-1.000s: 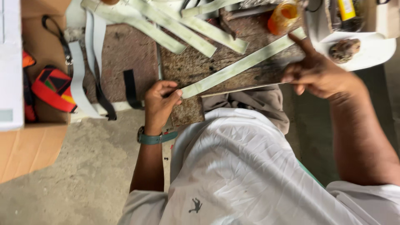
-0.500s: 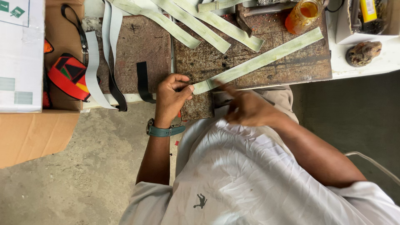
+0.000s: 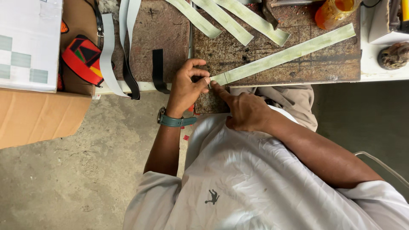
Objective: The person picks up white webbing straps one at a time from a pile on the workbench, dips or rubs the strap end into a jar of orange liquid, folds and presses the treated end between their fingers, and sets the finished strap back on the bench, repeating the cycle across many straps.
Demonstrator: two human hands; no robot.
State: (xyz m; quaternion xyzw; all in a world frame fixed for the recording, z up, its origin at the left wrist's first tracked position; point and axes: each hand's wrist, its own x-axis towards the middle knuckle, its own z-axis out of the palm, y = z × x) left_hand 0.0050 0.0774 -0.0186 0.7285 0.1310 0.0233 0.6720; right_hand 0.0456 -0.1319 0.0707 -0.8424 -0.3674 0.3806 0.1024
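Left hand (image 3: 186,87) pinches near end of pale green strip (image 3: 285,53) between thumb and forefinger; right hand (image 3: 245,111) holds nothing, forefinger pressing same end. Strip lies diagonally across worn board (image 3: 315,68), far end beside orange bottle (image 3: 334,10). Looks light, thin, floppy; best gripped at ends, flat.

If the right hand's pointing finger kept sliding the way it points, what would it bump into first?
The right hand points up-left at the pale green strip. Its fingertip already looks to touch the strip's near end, with the left hand thumb just beyond.
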